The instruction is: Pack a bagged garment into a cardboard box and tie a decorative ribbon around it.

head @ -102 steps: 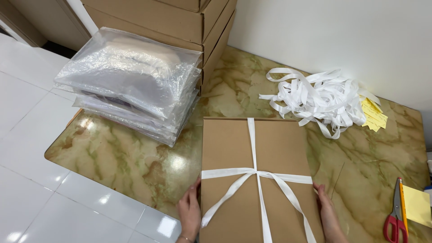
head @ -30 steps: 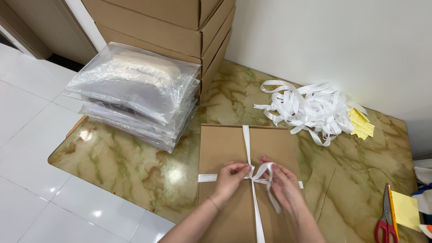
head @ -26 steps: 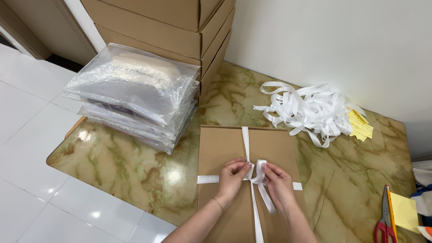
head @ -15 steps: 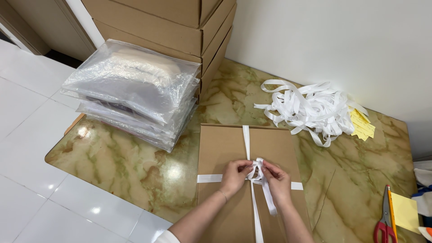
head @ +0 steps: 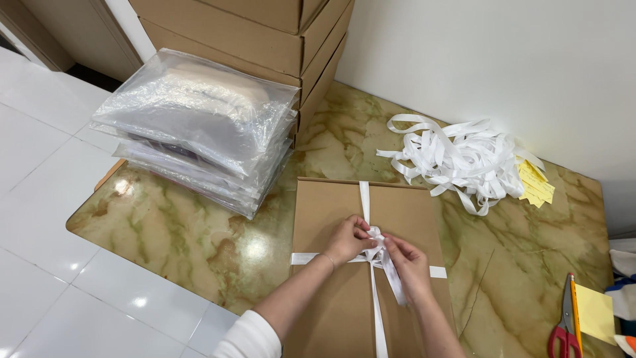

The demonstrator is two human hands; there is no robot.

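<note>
Both hands meet just below the middle of the frame, over the crossing of the flat white ribbon. The left hand has its fingertips pressed together on the ribbon at the knot, and the right hand pinches a loose tail of the same ribbon that trails down past its palm. The knot sits on the flat brown cardboard box, which lies in the lower centre of the frame on the polished green-and-gold marbled slab.

To do this well, I judge the left fingertips should pin the crossing flat against the lid so the bands stay centred, while the right hand draws its tail evenly and keeps the ribbon untwisted; a slack pull would likely let the cross drift off centre.

Further out, a stack of clear plastic-wrapped flat packs sits in the upper left, with stacked brown cardboard cartons behind it. A loose heap of white ribbon lengths lies in the upper right, touching yellow paper slips. Red-handled scissors rest at the lower right edge.
</note>
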